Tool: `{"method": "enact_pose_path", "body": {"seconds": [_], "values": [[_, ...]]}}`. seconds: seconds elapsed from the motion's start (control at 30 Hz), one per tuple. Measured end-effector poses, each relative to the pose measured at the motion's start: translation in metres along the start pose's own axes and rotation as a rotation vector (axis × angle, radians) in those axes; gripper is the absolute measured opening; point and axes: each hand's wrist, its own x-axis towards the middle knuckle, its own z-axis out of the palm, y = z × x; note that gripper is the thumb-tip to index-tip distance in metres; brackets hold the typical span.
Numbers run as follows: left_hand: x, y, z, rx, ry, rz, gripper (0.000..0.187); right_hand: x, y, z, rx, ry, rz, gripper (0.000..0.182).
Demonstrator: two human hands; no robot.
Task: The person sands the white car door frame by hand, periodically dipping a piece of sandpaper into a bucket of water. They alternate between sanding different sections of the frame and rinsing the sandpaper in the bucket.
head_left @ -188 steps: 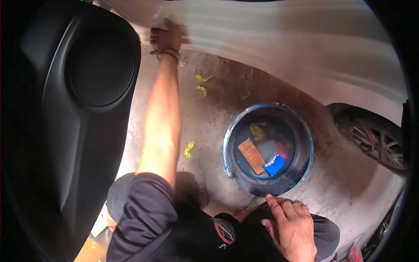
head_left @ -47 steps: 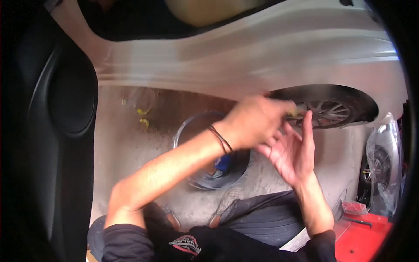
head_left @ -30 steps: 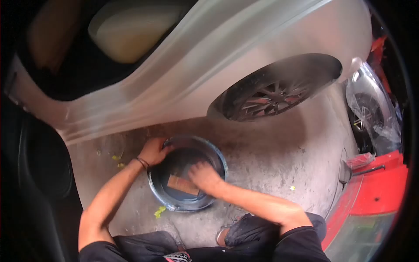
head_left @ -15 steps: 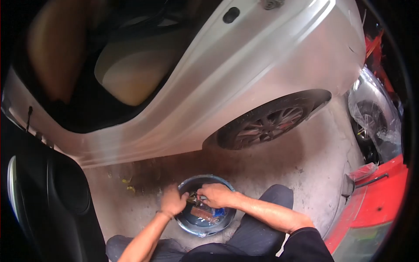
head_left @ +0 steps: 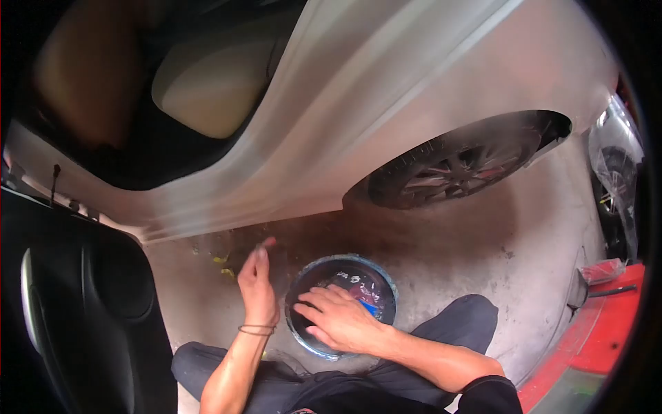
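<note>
A round dark tub (head_left: pixel 393 293) with a worn, bluish rim stands on the floor between my knees. Inside it lie a blue item (head_left: pixel 368 308) and small pale and reddish pieces that I cannot make out clearly. My right hand (head_left: pixel 339 319) is over the tub, palm down, fingers spread, holding nothing visible. It hides part of the contents. To the left of the tub, my left hand (head_left: pixel 258 284) is raised with its fingers extended and slightly blurred. Nothing shows in it.
A silver car body (head_left: pixel 276 165) with an open doorway and a wheel (head_left: pixel 458 169) rises ahead. At the left is a black door panel (head_left: pixel 114 317). A red car part (head_left: pixel 607 324) and another plastic-covered wheel (head_left: pixel 612 183) are at the right.
My left hand has left the tub and moved up and outside it. My right hand has opened and spread over the tub. The view has shifted, with the car wheel further right.
</note>
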Motion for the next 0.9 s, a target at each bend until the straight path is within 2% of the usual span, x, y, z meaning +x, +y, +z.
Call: {"method": "enact_pose_path", "body": {"seconds": [0.07,0.1,0.17,0.23,0.3,0.37,0.43,0.47,0.5,0.53,0.57,0.63,0.67,0.73,0.77,0.8,0.83,0.87,0.9], "values": [[0.02,0.031,0.032,0.502,0.1,0.537,0.032,-0.009,0.006,-0.002,-0.059,-0.115,0.067,0.046],[0.029,0.046,0.055,0.508,0.095,0.554,0.032,-0.009,0.006,-0.001,-0.062,-0.098,0.06,0.046],[0.04,0.067,0.108,0.607,0.045,0.999,0.03,-0.009,0.009,-0.002,-0.17,-0.063,0.041,0.04],[0.054,0.043,0.14,0.651,0.074,1.079,0.032,-0.006,0.013,0.009,-0.21,0.061,0.007,0.034],[0.057,0.026,0.157,0.695,0.177,1.161,0.039,0.001,0.011,-0.006,-0.219,-0.122,0.066,0.031],[0.049,0.018,0.165,0.607,0.226,1.126,0.039,-0.009,0.022,0.0,-0.161,-0.083,0.021,0.032],[0.031,0.022,0.177,0.615,0.213,1.146,0.039,-0.017,0.035,0.014,-0.276,-0.11,0.017,0.037],[0.022,0.026,0.186,0.622,0.198,1.135,0.038,-0.02,0.041,0.016,-0.14,-0.145,0.085,0.04],[0.013,0.037,0.201,0.634,0.201,1.148,0.038,-0.024,0.048,0.024,0.0,-0.182,0.155,0.042],[0.008,0.048,0.219,0.627,0.2,1.183,0.037,-0.03,0.056,0.039,0.025,0.132,0.017,0.02],[0.003,0.064,0.239,0.619,0.203,1.215,0.037,-0.03,0.055,0.035,0.036,0.131,0.009,0.02],[-0.003,0.104,0.28,0.571,0.178,1.243,0.034,-0.03,0.047,0.021,-0.225,0.07,-0.027,0.018],[-0.002,0.126,0.301,0.522,0.149,1.368,0.032,-0.029,0.043,0.019,-0.275,0.099,-0.018,0.019],[0.006,0.166,0.343,0.46,0.098,1.601,0.029,-0.019,0.042,0.023,-0.269,0.076,0.02,0.024],[0.009,0.178,0.353,0.466,0.088,1.695,0.028,-0.015,0.033,0.019,-0.274,0.135,0.112,0.027],[-0.002,0.188,0.354,0.654,0.137,1.579,0.027,-0.013,0.051,0.036,-0.17,0.181,0.01,0.027],[-0.003,0.193,0.349,0.828,0.194,1.456,0.027,-0.012,0.054,0.033,-0.24,0.19,-0.033,0.03],[0.012,0.176,0.346,0.728,0.21,1.554,0.023,-0.012,0.047,0.029,-0.069,0.255,0.009,0.035],[0.022,0.166,0.338,0.623,0.235,1.669,0.02,-0.008,0.03,-0.015,0.32,0.01,0.182,0.061]]}}
